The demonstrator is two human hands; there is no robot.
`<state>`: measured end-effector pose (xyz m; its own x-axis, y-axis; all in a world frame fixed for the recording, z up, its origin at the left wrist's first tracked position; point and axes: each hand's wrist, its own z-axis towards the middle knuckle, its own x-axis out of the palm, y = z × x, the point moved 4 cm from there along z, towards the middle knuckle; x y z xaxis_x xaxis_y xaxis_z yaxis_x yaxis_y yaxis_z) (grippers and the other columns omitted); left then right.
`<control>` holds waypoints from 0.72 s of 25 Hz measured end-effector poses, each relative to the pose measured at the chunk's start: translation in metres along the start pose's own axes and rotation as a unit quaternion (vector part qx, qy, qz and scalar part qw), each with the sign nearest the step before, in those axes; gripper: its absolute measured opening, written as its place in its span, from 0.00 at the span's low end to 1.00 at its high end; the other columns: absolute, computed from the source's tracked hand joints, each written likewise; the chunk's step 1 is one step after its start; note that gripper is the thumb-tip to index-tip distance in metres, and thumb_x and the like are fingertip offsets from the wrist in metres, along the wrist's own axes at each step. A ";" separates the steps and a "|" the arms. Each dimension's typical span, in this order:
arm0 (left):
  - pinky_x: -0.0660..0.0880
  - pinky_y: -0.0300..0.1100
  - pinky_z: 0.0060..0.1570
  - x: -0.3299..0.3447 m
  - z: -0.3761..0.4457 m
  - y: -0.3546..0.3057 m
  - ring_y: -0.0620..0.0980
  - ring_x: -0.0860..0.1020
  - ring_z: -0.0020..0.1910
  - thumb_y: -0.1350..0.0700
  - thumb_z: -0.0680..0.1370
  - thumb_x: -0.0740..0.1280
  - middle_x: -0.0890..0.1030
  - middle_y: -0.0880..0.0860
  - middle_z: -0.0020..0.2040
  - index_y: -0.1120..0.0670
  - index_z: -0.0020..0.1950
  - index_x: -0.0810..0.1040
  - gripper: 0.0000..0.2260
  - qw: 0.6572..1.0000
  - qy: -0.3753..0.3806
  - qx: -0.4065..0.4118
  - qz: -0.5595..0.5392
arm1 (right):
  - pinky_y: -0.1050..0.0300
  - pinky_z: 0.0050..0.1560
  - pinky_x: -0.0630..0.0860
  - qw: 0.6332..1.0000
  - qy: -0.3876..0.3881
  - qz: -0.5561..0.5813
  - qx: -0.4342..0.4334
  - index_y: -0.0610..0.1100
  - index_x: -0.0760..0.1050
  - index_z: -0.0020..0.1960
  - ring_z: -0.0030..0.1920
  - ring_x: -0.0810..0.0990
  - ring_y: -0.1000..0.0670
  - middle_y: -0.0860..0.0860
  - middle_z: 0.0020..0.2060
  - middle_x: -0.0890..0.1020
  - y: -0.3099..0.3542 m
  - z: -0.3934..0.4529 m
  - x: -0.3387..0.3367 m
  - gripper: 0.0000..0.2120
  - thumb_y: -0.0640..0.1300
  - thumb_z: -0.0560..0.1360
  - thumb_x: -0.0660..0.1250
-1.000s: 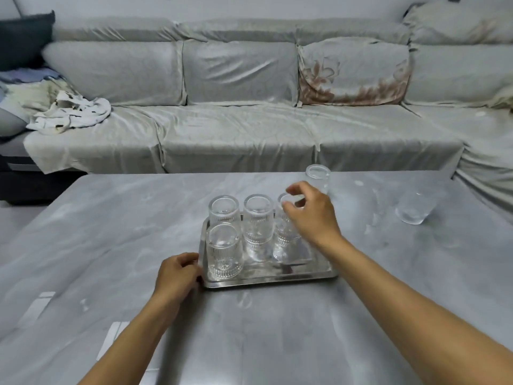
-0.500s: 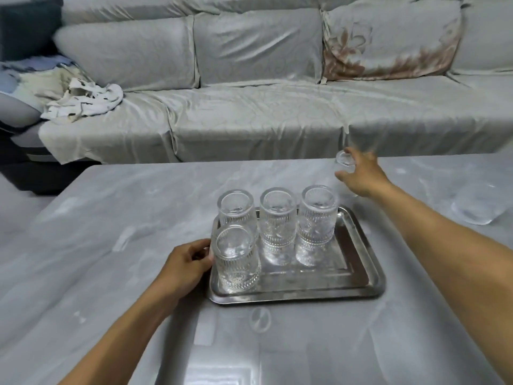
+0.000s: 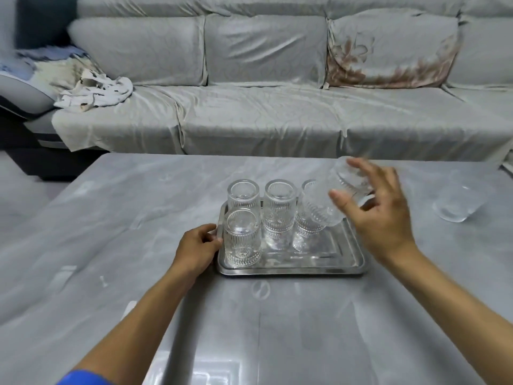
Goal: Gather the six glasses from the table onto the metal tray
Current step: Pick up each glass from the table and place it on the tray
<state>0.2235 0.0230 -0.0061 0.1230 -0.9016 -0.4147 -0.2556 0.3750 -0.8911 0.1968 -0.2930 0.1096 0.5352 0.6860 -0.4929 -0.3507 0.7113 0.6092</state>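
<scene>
A metal tray point(image 3: 333, 266) lies on the grey table, with several ribbed clear glasses standing on it: three in the back row point(image 3: 277, 207) and one at the front left point(image 3: 243, 237). My right hand point(image 3: 380, 218) holds another glass point(image 3: 330, 201) tilted in the air above the tray's right half, fingers spread around it. My left hand point(image 3: 198, 245) grips the tray's left rim. One more glass point(image 3: 458, 207) stands on the table far to the right, apart from the tray.
The grey marble-look table point(image 3: 111, 245) runs to a far edge with a grey covered sofa point(image 3: 263, 112) behind it. Crumpled cloth point(image 3: 94, 93) lies on the sofa's left end.
My right hand reached to a glass behind the tray's right corner, took hold of it and lifted it back, tilted, over the tray. My left hand stays on the rim.
</scene>
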 end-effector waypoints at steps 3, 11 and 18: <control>0.75 0.48 0.41 0.005 -0.020 0.005 0.60 0.79 0.41 0.61 0.69 0.67 0.83 0.56 0.39 0.54 0.39 0.78 0.03 0.996 -0.047 -0.003 0.071 | 0.55 0.51 0.76 0.991 0.131 -0.024 0.009 0.58 0.73 0.65 0.51 0.77 0.52 0.51 0.57 0.73 0.027 -0.040 0.048 0.26 0.57 0.69 0.72; 0.70 0.43 0.38 0.004 -0.028 -0.002 0.51 0.75 0.35 0.63 0.74 0.65 0.80 0.50 0.34 0.51 0.45 0.83 0.10 0.999 0.024 0.016 0.036 | 0.48 0.57 0.75 0.965 0.243 -0.084 0.056 0.59 0.64 0.71 0.62 0.75 0.43 0.48 0.68 0.68 0.020 -0.057 0.094 0.30 0.58 0.71 0.68; 0.73 0.42 0.42 0.009 -0.100 -0.057 0.48 0.76 0.45 0.64 0.74 0.63 0.76 0.45 0.47 0.45 0.58 0.74 0.18 0.952 -0.171 0.253 0.034 | 0.56 0.55 0.74 0.988 0.121 -0.007 0.094 0.51 0.69 0.68 0.59 0.77 0.51 0.54 0.65 0.74 -0.020 -0.067 0.012 0.26 0.53 0.72 0.70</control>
<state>0.1431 -0.0280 0.0594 0.4498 -0.7808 -0.4337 0.2091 0.5641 -0.7988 0.1593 -0.2886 0.0497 0.3319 0.7095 -0.6217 -0.1844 0.6951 0.6949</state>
